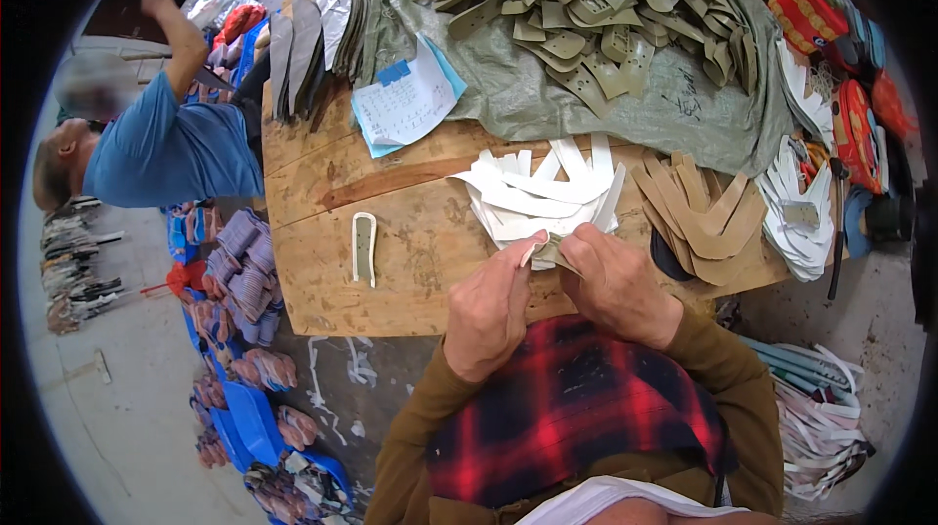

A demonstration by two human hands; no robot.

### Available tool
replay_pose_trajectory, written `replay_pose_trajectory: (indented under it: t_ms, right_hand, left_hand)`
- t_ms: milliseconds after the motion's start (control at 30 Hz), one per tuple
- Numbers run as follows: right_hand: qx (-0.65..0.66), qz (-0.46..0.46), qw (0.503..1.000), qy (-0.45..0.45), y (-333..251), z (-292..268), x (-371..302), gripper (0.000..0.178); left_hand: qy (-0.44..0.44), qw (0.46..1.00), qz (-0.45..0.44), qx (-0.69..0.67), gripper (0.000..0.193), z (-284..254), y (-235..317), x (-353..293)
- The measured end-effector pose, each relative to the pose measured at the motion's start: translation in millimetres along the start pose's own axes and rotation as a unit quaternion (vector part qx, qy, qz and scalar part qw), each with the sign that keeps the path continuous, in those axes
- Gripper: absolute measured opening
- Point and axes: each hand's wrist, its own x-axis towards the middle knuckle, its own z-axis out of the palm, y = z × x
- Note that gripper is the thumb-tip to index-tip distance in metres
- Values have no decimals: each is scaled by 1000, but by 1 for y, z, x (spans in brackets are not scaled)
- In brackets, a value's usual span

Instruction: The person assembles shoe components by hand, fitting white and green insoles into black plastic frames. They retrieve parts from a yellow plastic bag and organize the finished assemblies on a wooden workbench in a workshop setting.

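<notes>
Table (420, 281) of worn wood, viewed from above. Near its front edge we see the left hand (486, 310) and the right hand (625, 286) close together, with a small olive piece (555, 253) between their fingertips. On the left, thumb and forefinger pinch a white strip (533, 250) at the side of this piece; on the right, the fingers are curled and pressed together on the olive part. We cannot tell the piece's full outline, since the fingers hide much of it. Just beyond the hands we find a pile of white cutouts (532, 188); to its left, well apart, lies a rounded olive tab (363, 250) with a white rim. To the right of the pile we note tan V-shaped pieces (718, 222), overlapping one another, and farther right a second white stack (801, 222). At the far side, a heap of olive parts (586, 12) rests on a green sheet (489, 115), with a handwritten note (410, 95) at the sheet's left edge, beside grey stacks (303, 46). At left we observe a co-worker (176, 154) in blue, one arm raised.
</notes>
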Motion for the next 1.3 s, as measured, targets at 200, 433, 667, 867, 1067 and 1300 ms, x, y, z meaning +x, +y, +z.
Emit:
replay_pose_trajectory:
  t_ms: [200, 433, 667, 867, 1067, 1300]
  right_hand:
    - [61, 35, 996, -49, 9, -1, -5, 32]
    - [420, 267, 851, -168, -5, -31, 14, 45]
    - [338, 166, 905, -197, -6, -2, -2, 39]
    - [478, 306, 809, -154, -11, -17, 5, 41]
    - [424, 271, 849, -165, 4, -13, -4, 41]
    - [326, 203, 911, -149, 4, -19, -4, 41]
  left_hand:
    - [-88, 947, -140, -274, 29, -5, -5, 6]
    - [-11, 859, -199, -472, 24, 17, -20, 3]
    - [12, 951, -206, -232, 16, 15, -18, 17]
    - [36, 822, -257, -506, 25, 11, -27, 21]
    - [-173, 895, -232, -341, 33, 7, -39, -14]
    - [-193, 957, -100, -191, 16, 7, -40, 0]
